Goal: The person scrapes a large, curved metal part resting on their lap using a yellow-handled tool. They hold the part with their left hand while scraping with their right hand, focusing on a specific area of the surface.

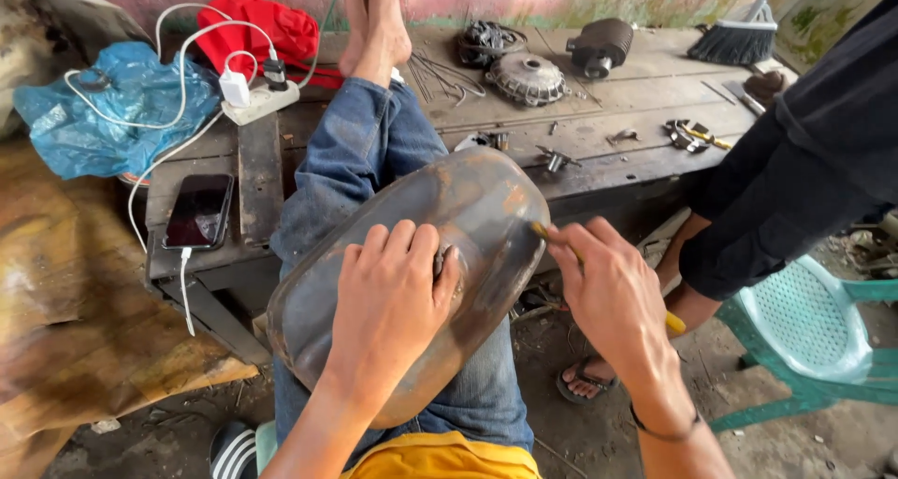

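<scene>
- Behind everything runs a worn wooden workbench [599,137], strewn with engine parts [527,77], a phone [198,210] and a white power strip [262,102].
- My left hand [388,301] lies spread on a rusty metal tank [468,208], fingers curled at its filler opening; the tank rests on my jeans-clad leg [355,152].
- My right hand [613,292] pinches a yellow-handled tool [673,323], its tip touching the tank's right edge.
- Another person's dark sleeve [795,189] hangs beside a green plastic chair [814,320].
</scene>
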